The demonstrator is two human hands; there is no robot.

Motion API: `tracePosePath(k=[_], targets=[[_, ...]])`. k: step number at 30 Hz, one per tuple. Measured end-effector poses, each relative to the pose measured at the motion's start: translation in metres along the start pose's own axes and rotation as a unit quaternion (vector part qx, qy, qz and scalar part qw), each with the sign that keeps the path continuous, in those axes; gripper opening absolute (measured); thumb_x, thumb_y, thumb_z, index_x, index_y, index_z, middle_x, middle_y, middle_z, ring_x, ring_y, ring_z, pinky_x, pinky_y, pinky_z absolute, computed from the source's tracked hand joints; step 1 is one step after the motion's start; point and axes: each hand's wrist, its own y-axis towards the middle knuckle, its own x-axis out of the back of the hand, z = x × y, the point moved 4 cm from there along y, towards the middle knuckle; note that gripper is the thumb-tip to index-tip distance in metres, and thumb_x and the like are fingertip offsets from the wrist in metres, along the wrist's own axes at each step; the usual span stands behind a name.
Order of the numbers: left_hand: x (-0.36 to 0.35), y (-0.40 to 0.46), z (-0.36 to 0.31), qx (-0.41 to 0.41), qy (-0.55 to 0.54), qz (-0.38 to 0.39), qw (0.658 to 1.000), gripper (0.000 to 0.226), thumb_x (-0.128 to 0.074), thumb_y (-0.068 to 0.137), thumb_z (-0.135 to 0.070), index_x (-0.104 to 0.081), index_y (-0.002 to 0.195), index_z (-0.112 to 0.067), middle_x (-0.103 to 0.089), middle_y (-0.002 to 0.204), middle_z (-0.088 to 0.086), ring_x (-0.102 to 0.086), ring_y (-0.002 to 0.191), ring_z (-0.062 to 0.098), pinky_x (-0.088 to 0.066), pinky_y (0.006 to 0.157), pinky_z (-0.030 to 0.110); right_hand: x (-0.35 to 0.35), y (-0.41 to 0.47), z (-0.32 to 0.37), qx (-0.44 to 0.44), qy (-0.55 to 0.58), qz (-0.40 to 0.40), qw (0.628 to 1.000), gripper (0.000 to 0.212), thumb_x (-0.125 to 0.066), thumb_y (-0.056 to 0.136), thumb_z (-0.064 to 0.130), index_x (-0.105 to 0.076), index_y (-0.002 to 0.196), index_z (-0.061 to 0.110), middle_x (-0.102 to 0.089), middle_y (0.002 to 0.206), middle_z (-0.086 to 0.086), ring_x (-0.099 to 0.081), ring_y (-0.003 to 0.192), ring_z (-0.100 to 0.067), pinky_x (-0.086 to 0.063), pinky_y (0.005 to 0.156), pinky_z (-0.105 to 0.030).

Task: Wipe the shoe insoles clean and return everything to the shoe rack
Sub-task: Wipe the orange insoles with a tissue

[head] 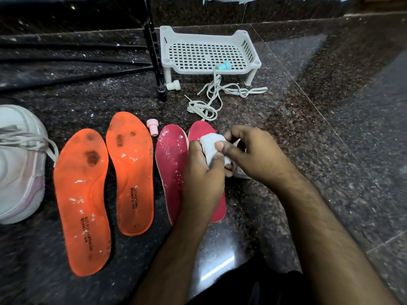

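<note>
Fingers of both hands close around one small wad of white cloth (214, 148), held in the air just above the toe half of the outer pink-red foam insole (217, 208). Left hand (203, 170) cups the wad from below with its fingers curled up behind it; right hand (248, 150) pinches the wad from the other side, thumb pressed on its front face. A scrap of grey-white wrapper or cloth edge shows under the right hand; what it is cannot be told.

Taking this outer pink-red insole as the landmark: it lies flat on the dark speckled granite floor (330, 150) with its long axis running away from the person, toe far, heel near. Its twin, the second pink-red insole (170, 168), lies just beside it on the left hand's side, parallel and speckled with white flecks. Further that way lie two orange foam insoles (82, 201) (132, 172), parallel again, bearing dark stains and white flecks. Beyond the orange pair sits a white lace-up shoe (19, 164).

Past the landmark's toe lie loose white shoelaces (209, 100), then a small white perforated plastic rack (207, 53); a black metal rack frame (154, 51) stands to the left of that rack.

Judged relation: the wad sits directly over the landmark, so a wiping stroke needs only a short descent, then travel along the long axis. Both hands are about equally near.
</note>
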Motion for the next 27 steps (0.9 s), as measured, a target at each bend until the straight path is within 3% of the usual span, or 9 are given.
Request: tracePosePath(k=[2,6,9,12,17,20,23,25,27], targets=[[0.004,0.001,-0.001,0.0,0.006,0.002,1.0,0.017,-0.053,0.093,-0.026,-0.049,0.11,-0.023,-0.073,0.09,0.005,-0.071,0.064,0.019,-0.05,0.062,0.032,0.0,0.0,0.004,0.006,0.003,-0.018,1.0,0.018,-0.067,0.091,0.037,-0.063,0.085,0.02,-0.067,0.074,0.006,-0.06,0.064,-0.007,-0.047,0.063,-0.024],[0.026,-0.006,-0.015,-0.005,0.067,-0.014,0.998,0.03,-0.047,0.086,-0.058,-0.047,0.102,-0.032,-0.071,0.092,0.0,-0.071,0.081,0.027,-0.058,0.072,0.054,-0.008,-0.007,0.023,0.038,-0.024,-0.066,0.997,0.009,-0.066,0.09,0.031,-0.058,0.091,0.025,-0.063,0.074,0.01,-0.058,0.066,-0.01,-0.046,0.064,-0.029],[0.059,-0.026,-0.04,-0.027,0.088,-0.062,0.994,0.029,-0.048,0.091,-0.053,-0.052,0.102,-0.027,-0.068,0.086,0.0,-0.068,0.085,0.028,-0.057,0.074,0.054,-0.026,-0.02,0.053,0.066,0.02,-0.09,0.993,0.008,-0.066,0.091,0.028,-0.062,0.097,0.025,-0.063,0.079,0.012,-0.055,0.069,-0.005,-0.043,0.065,-0.021],[0.104,-0.038,-0.056,-0.015,0.114,-0.069,0.991,0.028,-0.051,0.086,-0.048,-0.056,0.101,-0.025,-0.065,0.081,0.004,-0.068,0.082,0.034,-0.057,0.069,0.058,-0.043,-0.034,0.091,0.086,0.143,-0.083,0.983,0.003,-0.068,0.091,0.02,-0.065,0.092,0.02,-0.062,0.073,0.007,-0.053,0.064,-0.005,-0.045,0.063,-0.026],[0.165,-0.051,-0.089,0.014,0.155,-0.005,0.988,0.016,-0.054,0.099,-0.02,-0.069,0.102,-0.015,-0.069,0.079,0.013,-0.058,0.062,0.022,-0.046,0.047,0.03,-0.058,-0.055,0.137,0.095,0.241,-0.062,0.964,0.004,-0.066,0.093,0.016,-0.064,0.089,0.017,-0.052,0.066,0.003,-0.045,0.059,-0.003,-0.038,0.057,-0.017],[0.192,-0.061,-0.095,-0.009,0.216,0.014,0.976,0.026,-0.056,0.089,-0.034,-0.068,0.09,-0.011,-0.066,0.069,0.007,-0.051,0.052,0.019,-0.049,0.051,0.036,-0.075,-0.067,0.152,0.082,0.257,-0.045,0.962,0.005,-0.062,0.096,0.012,-0.066,0.094,0.014,-0.06,0.069,0.004,-0.051,0.063,0.001,-0.043,0.061,-0.02],[0.228,-0.075,-0.091,-0.002,0.237,0.031,0.971,0.024,-0.062,0.086,-0.032,-0.068,0.083,-0.009,-0.057,0.056,0.001,-0.046,0.048,0.018,-0.044,0.052,0.036,-0.103,-0.08,0.17,0.059,0.313,-0.014,0.948,0.016,-0.062,0.094,0.024,-0.07,0.1,0.012,-0.07,0.083,-0.02,-0.059,0.073,-0.015,-0.051,0.068,-0.037],[0.245,-0.085,-0.084,0.029,0.189,0.048,0.98,0.017,-0.065,0.087,-0.026,-0.071,0.082,-0.011,-0.061,0.06,0.007,-0.049,0.049,0.018,-0.042,0.05,0.031,-0.117,-0.087,0.175,0.04,0.335,-0.009,0.941,0.015,-0.065,0.094,0.021,-0.071,0.099,0.008,-0.07,0.079,-0.02,-0.06,0.07,-0.012,-0.05,0.065,-0.03],[0.26,-0.091,-0.071,0.066,0.15,0.044,0.985,0.012,-0.066,0.09,-0.019,-0.073,0.083,-0.013,-0.069,0.071,0.012,-0.057,0.057,0.019,-0.046,0.048,0.027,-0.133,-0.09,0.177,0.021,0.339,-0.007,0.941,0.008,-0.067,0.093,0.012,-0.07,0.095,0.005,-0.068,0.072,-0.009,-0.059,0.062,-0.005,-0.046,0.058,-0.018]])
